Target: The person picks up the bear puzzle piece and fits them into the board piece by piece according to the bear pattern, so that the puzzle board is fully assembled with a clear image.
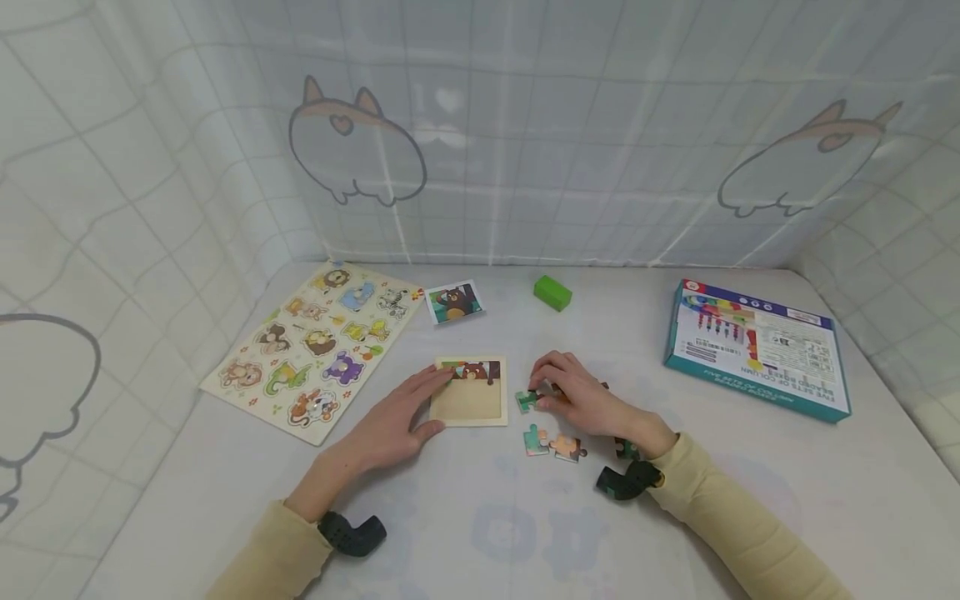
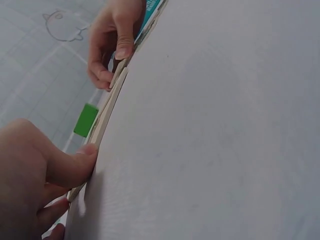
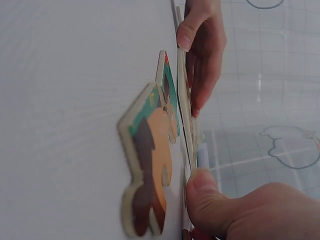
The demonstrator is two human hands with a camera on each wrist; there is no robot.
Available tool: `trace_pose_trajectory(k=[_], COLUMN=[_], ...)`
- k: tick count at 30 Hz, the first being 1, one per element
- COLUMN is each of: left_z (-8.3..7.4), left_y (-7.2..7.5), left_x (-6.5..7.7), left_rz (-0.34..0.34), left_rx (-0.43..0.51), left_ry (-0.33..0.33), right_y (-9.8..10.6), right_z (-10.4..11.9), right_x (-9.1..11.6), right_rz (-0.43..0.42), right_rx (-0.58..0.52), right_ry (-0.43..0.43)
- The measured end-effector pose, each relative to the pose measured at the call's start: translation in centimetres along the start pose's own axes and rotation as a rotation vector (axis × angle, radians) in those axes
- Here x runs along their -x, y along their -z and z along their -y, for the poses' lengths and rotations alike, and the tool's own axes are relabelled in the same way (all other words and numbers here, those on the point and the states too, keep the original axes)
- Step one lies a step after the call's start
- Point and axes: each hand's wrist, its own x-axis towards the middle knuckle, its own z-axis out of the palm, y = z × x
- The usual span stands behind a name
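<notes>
A square wooden puzzle tray point(image 1: 468, 406) lies on the table with a bear's-head strip fitted along its top. My left hand point(image 1: 393, 419) holds its left side, thumb at the near corner and fingers at the far one. To the right of the tray, my right hand point(image 1: 576, 395) pinches a green jigsaw piece point(image 1: 527, 401) between thumb and fingers. Under that hand, more pieces are partly hidden. Nearer to me lie a green-and-peach piece point(image 1: 535, 441) and an orange-brown piece point(image 1: 568, 448), side by side. In the right wrist view, the right thumb point(image 3: 204, 187) shows close to the tray edge.
At the left lies an animal puzzle board point(image 1: 318, 350). A bear picture card point(image 1: 454, 302) and a green block point(image 1: 552, 292) are behind the tray. A flat teal box point(image 1: 757, 350) sits at the right. Another dark piece point(image 1: 626, 448) lies by the right wrist.
</notes>
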Motion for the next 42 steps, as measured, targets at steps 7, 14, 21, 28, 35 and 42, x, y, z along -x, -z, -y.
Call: trace_pose_trajectory(k=[7, 14, 21, 28, 35, 42], left_z=[0.2, 0.3, 0.5, 0.5, 0.5, 0.6], left_y=[0.1, 0.3, 0.5, 0.5, 0.5, 0.4], left_x=[-0.1, 0.0, 0.0, -0.1, -0.2, -0.3], left_rz=[0.016, 0.016, 0.012, 0.021, 0.027, 0.033], left_rx=[0.02, 0.031, 0.049, 0.06, 0.061, 0.081], left_ry=[0.01, 0.009, 0.02, 0.031, 0.031, 0.037], right_y=[0.0, -0.1, -0.2, -0.2, -0.8, -2.5], right_z=[0.3, 0.4, 0.7, 1.5, 3.7, 5.1], right_x=[0.0, -0.1, -0.3, -0.5, -2.2, -4.3], right_rz=[0.005, -0.001, -0.018, -0.025, -0.029, -0.031], right_rx=[0.009, -0.001, -0.004, 0.016, 0.043, 0.044], right_ry=[-0.017, -0.025, -0.005, -0.03, -0.038, -0.051])
